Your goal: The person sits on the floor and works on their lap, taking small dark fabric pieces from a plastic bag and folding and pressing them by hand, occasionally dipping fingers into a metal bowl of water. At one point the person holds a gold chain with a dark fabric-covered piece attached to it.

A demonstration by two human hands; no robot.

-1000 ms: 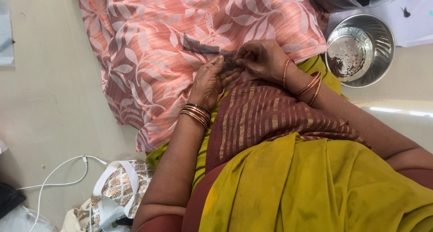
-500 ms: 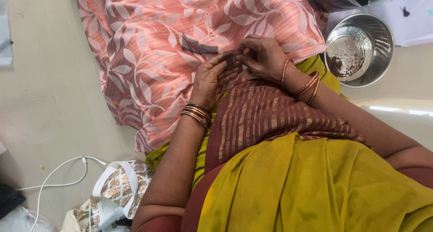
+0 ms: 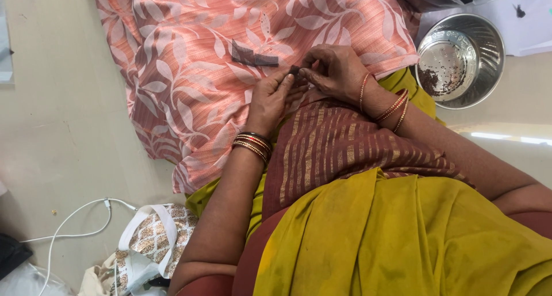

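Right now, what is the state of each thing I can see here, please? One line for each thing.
Left hand: pinching a small dark piece together with the other hand.
Right hand: fingers bent, gripping the same piece.
Small dark piece: held between both hands.
Dark strip: lying loose on the pink leaf-print cloth.
Steel bowl: upright, nearly empty, dark crumbs inside.
White cable: lying loose on the floor.

place: home floor | signs: pink leaf-print cloth [image 3: 190,71] spread out; steel bowl [image 3: 463,60]; white cable [image 3: 75,221]; printed bag [image 3: 146,244]
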